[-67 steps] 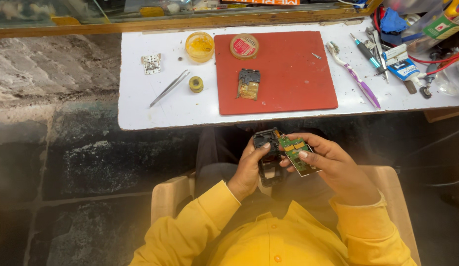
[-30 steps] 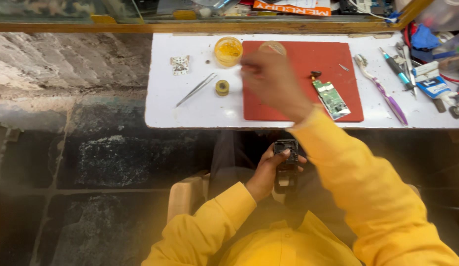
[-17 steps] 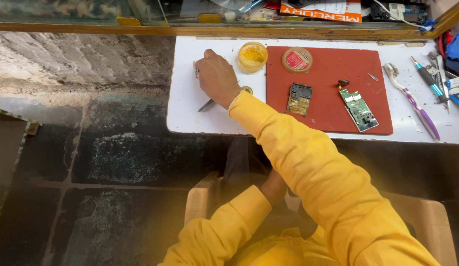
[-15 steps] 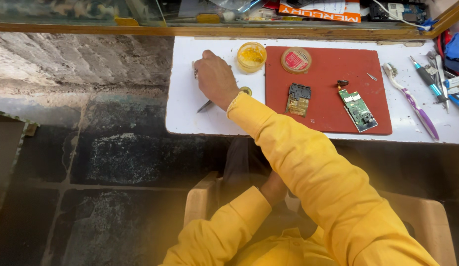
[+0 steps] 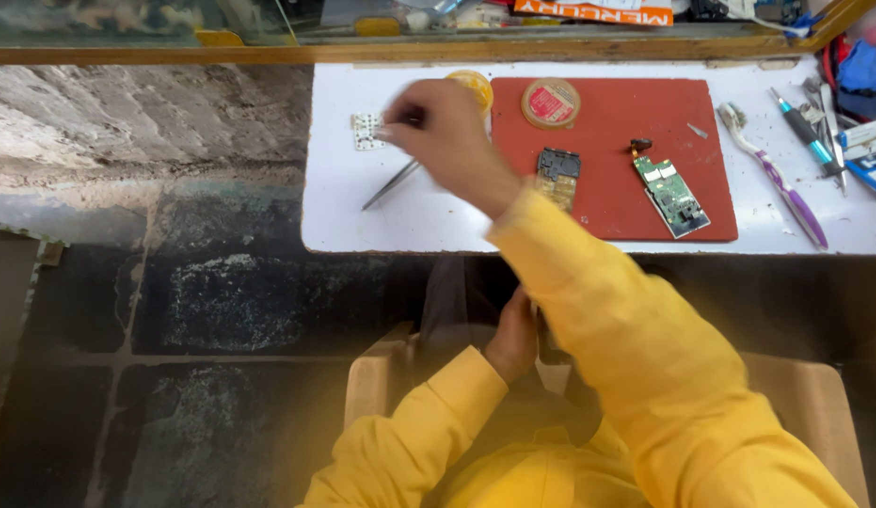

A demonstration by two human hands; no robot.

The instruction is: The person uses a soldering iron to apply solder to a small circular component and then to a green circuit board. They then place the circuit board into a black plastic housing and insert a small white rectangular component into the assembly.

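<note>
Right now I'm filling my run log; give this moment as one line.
right hand: over white table, at tweezers | left hand: in lap, contents hidden | green circuit board: on red mat

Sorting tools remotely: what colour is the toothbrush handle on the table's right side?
Purple handle on the toothbrush, with a white head; the head view shows it.

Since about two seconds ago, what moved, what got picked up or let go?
The right hand put the green circuit board down on the red mat, reached across to the tweezers and now lifts them by one end. The left hand stayed in the lap, what it holds now hidden. Dark board, toothbrush and round tins unchanged.
</note>
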